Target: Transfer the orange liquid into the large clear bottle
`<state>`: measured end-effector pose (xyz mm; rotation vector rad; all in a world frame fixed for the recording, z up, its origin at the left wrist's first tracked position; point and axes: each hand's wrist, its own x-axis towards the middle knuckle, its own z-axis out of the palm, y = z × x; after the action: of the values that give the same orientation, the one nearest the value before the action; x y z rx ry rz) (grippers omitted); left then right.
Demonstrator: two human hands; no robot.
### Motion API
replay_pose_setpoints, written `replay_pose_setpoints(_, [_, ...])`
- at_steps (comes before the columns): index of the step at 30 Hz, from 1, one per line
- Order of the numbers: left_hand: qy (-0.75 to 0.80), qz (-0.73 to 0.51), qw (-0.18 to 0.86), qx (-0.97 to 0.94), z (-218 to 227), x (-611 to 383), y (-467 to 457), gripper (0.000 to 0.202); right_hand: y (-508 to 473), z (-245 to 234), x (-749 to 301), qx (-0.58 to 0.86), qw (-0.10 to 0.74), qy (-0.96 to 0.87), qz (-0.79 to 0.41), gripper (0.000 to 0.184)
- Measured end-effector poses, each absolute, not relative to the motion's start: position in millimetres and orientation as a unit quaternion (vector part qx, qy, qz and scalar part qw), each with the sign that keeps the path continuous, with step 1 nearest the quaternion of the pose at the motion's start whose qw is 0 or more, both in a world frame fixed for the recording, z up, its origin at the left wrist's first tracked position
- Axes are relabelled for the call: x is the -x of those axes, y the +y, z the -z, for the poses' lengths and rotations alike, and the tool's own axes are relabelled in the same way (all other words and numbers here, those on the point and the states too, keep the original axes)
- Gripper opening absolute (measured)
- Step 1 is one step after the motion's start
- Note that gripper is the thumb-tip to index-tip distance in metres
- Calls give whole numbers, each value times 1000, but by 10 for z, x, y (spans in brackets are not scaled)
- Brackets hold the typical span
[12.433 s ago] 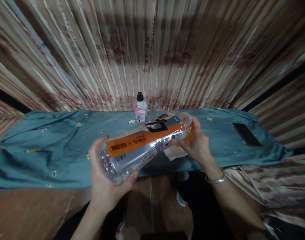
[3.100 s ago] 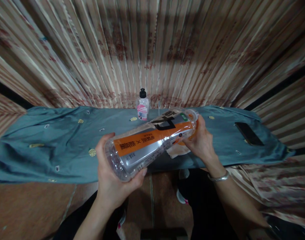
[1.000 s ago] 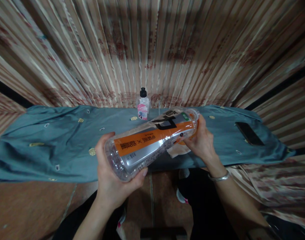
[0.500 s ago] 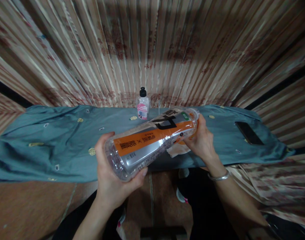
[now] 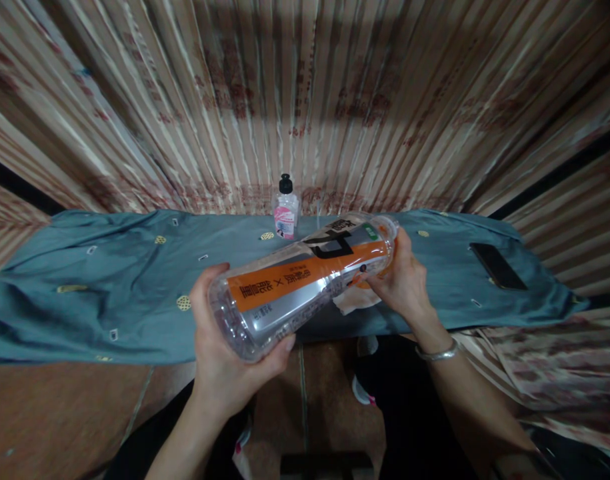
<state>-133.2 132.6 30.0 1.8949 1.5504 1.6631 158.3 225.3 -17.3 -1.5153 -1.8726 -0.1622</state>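
A large clear plastic drink bottle (image 5: 305, 283) with an orange and silver label is held slantwise above the cloth-covered table, its neck end up to the right. My left hand (image 5: 235, 360) grips its base, thumb along the near side and fingers round the far side. At the neck end, my right hand (image 5: 402, 280) is closed on the bottle, with a silver bangle on that wrist. Whether the bottle has a cap cannot be seen. Partly hidden under it lies a whitish piece of tissue or cloth (image 5: 355, 301).
Behind the drink bottle stands a small clear bottle (image 5: 285, 210) with a black cap and pink label. A black phone (image 5: 498, 266) rests on the right of the blue-green tablecloth (image 5: 135, 280). Pleated curtains (image 5: 265, 100) hang close behind and at both sides.
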Motion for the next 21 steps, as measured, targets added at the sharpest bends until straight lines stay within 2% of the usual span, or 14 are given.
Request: replay_pose_setpoints(21, [522,-561,88,-637,-302,1315,1325,78,2260,185,-1589,584,355,-726,69,93])
